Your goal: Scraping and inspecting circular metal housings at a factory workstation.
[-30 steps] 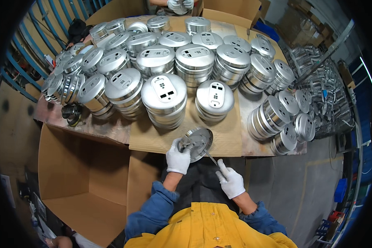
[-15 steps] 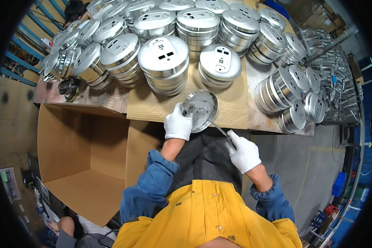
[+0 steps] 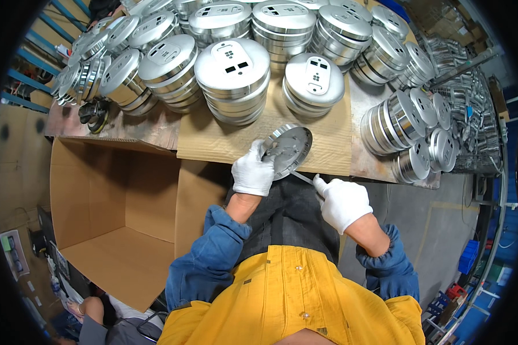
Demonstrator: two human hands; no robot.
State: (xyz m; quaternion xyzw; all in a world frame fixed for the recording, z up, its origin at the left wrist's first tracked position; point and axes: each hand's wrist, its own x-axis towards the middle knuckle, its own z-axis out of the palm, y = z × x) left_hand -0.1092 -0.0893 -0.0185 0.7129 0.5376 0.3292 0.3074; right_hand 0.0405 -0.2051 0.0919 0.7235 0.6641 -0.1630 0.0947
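My left hand (image 3: 253,170), in a white glove, grips a round metal cover (image 3: 294,149) by its left edge. The cover is tilted, its hollow underside with raised ribs turned toward me, just above the table's front edge. In my gloved right hand (image 3: 344,202) is a thin, flat metal tool (image 3: 302,177) that looks like a file. Its tip meets the cover's lower rim; the handle is hidden in my fist. Right behind stand a stack of silver covers (image 3: 236,86) and a shorter stack (image 3: 312,86), each topped by a panel with small cut-outs.
Cardboard (image 3: 213,138) lies on the worktable (image 3: 149,129), with many more cover stacks at the back. Other covers (image 3: 391,121) lean at the right. An open cardboard box (image 3: 149,250) stands at the left front. A seated person (image 3: 92,313) is partly visible at the lower left.
The cover has tipped more onto its edge and shifted slightly right. My right hand has moved a little right, still holding the tool at the rim. The view has shifted slightly.
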